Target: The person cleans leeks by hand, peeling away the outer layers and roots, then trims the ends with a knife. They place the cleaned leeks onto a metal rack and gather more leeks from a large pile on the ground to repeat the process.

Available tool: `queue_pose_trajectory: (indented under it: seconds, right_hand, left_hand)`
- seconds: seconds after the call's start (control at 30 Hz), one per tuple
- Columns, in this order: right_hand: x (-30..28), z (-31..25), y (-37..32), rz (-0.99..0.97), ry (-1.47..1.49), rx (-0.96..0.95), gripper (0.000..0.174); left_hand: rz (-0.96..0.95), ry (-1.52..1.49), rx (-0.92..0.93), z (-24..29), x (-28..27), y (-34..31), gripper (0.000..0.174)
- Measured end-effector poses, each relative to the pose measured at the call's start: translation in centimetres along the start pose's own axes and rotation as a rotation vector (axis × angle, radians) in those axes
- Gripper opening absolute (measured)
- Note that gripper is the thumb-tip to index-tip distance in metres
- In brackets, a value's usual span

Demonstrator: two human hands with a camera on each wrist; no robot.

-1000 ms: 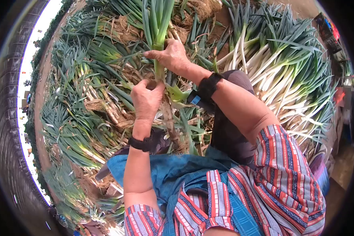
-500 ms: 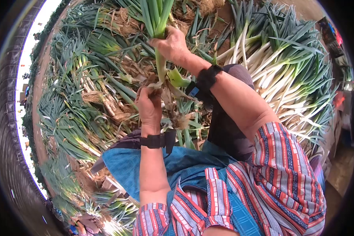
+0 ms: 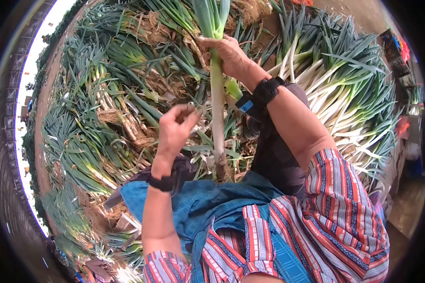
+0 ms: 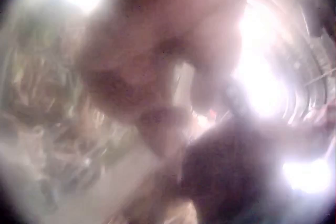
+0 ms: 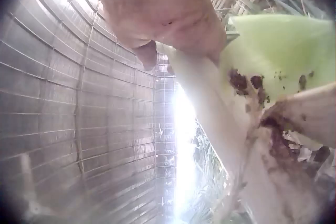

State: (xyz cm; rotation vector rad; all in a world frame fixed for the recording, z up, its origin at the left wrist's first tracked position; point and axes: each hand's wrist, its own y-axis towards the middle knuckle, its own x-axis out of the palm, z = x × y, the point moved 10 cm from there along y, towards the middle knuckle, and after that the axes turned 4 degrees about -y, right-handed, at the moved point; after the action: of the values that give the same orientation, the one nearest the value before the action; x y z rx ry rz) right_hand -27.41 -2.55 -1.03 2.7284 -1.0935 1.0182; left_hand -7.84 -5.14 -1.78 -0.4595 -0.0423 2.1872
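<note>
While the right hand (image 3: 231, 54) grips a leek (image 3: 216, 94) just below its green leaves, the left hand (image 3: 174, 129) is raised near the stem, its fingers bent toward the thumb. Whether those left fingers pinch anything I cannot tell, since they are blurred in the head view and the left wrist view is hazy. The leek is in front of the person, roughly upright between the 2 hands, pale along most of its stem, with its brownish root end (image 3: 220, 170) just beyond the blue cloth (image 3: 222, 200) over the lap. Seen from the right wrist, a broad light-green leaf piece (image 5: 283, 45) with dark specks spreads beside the pale stem; how it joins there is unclear.

Each wrist has a black band, and a dark device with a blue label (image 3: 247, 105) is on the right. The person wears a striped shirt (image 3: 340, 207) and dark trousers (image 3: 278, 155). On the left of the head view, many leeks with dry brown roots and outer leaves lie in a wide heap (image 3: 87, 151). On the right, past the knee, is a pile of clean white-stemmed leeks (image 3: 335, 99). Ribbed sheeting (image 5: 105, 108) curves up along the left of the right wrist view.
</note>
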Motion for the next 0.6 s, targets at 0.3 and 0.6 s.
queue_pose_trajectory:
  seconds: [0.3,0.6]
  right_hand:
    - [2.2,3.1,-1.0,-0.261,0.231,0.234,0.016]
    - [3.7,3.0,-1.8,-0.386,0.282,0.291,0.011]
  left_hand:
    - [-0.200,-0.402,-0.045,-1.4,4.1,3.6,0.027]
    - [-0.147,-0.515,-0.004,-1.4,4.9,2.4,0.030]
